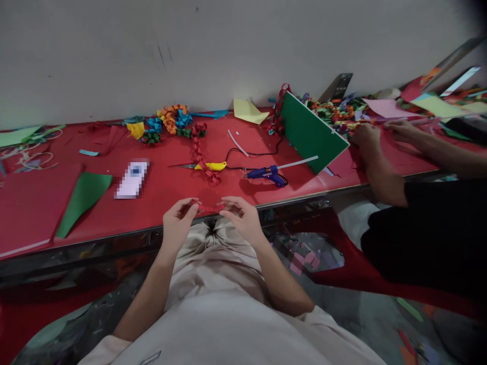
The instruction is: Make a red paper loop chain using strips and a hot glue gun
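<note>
Both hands on it: L hand point(179, 223) and R hand point(243, 220), fingers curled, each w/ thumb and fingertips pinching one end of a short, narrow, bright-red paper strip point(210, 208), seemingly folded along its length. It's held about level btwn them, right by the near edge of the red-covered worktop point(152, 213), above the lap. Light stuff, I'd say, next to no weight, soft, maybe a bit springy at the folds, not slippery, but quick to crease or tear; best hold is the v. ends, gentle pinch, no hard pull.

Edges, then: the worktop's dark front rim runs close under both hands. Just beyond, a dark-red paper-link chain point(197, 144) crosses a yellow-handled pointed tool point(213, 166), and R of that lies a blue plastic glue gun point(268, 175), nozzle facing L; can't tell if hot. A tilted green flat board point(312, 132) cuts off room on the R, w/ a co-worker's hands point(367, 137) past it. More room L, approx. up to the pale, blurred-out phone point(132, 178).
</note>
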The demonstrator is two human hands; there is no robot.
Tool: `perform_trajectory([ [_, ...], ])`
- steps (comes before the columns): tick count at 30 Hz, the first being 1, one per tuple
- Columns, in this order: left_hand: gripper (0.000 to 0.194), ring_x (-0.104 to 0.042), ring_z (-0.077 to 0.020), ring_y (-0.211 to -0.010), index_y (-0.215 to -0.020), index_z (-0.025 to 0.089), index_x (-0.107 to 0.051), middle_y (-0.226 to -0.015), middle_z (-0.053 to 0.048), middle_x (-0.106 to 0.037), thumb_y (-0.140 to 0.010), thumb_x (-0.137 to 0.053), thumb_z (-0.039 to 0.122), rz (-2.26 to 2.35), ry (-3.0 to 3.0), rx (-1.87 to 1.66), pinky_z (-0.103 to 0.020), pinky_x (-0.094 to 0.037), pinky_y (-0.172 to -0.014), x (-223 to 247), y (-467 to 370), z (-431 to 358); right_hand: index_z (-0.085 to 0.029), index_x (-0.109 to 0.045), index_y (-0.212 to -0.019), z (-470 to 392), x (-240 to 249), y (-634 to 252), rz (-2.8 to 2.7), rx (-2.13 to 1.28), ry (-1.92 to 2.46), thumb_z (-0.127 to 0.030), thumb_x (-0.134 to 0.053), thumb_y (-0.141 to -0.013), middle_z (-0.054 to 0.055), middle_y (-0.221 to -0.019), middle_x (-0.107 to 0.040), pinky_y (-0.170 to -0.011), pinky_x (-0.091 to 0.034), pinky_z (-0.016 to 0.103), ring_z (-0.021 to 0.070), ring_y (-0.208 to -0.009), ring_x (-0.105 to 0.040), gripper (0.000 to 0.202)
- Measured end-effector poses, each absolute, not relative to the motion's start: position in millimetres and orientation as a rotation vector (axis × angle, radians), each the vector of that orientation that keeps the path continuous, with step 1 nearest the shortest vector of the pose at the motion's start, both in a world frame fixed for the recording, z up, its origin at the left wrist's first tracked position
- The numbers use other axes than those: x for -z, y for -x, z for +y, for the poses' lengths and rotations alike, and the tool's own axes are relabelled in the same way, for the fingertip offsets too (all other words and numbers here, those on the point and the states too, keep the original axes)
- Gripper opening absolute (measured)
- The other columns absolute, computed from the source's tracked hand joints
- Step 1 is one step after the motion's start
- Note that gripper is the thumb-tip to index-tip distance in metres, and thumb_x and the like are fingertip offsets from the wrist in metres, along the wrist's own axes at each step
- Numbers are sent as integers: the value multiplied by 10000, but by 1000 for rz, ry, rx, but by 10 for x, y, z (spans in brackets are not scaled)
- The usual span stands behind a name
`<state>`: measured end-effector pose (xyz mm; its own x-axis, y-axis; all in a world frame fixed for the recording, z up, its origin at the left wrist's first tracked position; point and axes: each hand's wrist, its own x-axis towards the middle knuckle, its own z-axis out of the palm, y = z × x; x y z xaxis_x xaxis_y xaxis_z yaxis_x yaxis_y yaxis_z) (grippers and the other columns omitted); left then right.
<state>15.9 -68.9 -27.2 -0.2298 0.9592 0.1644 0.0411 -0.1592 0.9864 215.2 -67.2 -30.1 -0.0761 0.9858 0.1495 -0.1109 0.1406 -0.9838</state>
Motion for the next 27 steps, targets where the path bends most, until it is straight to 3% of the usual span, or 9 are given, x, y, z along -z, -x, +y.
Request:
perform_trajectory([
  [7, 338, -710, -162, -857, -1006, 163, -751, -981, -76, -760, -812, -790, 436, 1257, -1282, -1375, -285, -590, -836, 286, -237, -687, -228, -757, -989, -663, 260, -2237, -1228, -1233, 1047, -387, -812, -763, -9, -749, -689, -775, -573, 304, 174, -751, -697, 282],
  [13, 318, -707, -197, -879, -1045, 193, -751, -981, -77, -769, -839, -767, 434, 1212, -1525, -1231, -309, -568, -827, 268, -289, -487, -227, -724, -931, -609, 304, -2251, -1136, -1170, 1005, -382, -833, -728, 41, -940, -768, -839, -586, 334, 186, -829, -704, 278],
  [18, 352, -585, -296, -1202, -1258, 257, -706, -1257, -110, -680, -910, -692, 314, 1298, -2293, -1067, -453, -453, -1068, 122, -256, 78, -212, -688, -955, -505, 335, -2368, -956, -846, 1148, -411, -805, -752, 27, -845, -748, -790, -600, 343, 182, -764, -701, 307],
  [22, 195, -554, -320, -1183, -1078, 225, -756, -1247, -137, -645, -921, -641, 211, 1316, -2607, -882, -480, -449, -1023, 71, -248, 431, -213, -694, -996, -466, 334, -2452, -1057, -776, 1197, -402, -773, -800, 53, -947, -767, -871, -593, 351, 198, -868, -733, 284],
  [27, 106, -579, -272, -1182, -917, 208, -723, -1218, -108, -689, -931, -660, 292, 1182, -2385, -1160, -449, -428, -1054, 39, -244, 404, -213, -693, -1023, -407, 348, -2389, -1150, -782, 1203, -408, -752, -825, 39, -934, -760, -898, -590, 341, 186, -862, -733, 284],
])
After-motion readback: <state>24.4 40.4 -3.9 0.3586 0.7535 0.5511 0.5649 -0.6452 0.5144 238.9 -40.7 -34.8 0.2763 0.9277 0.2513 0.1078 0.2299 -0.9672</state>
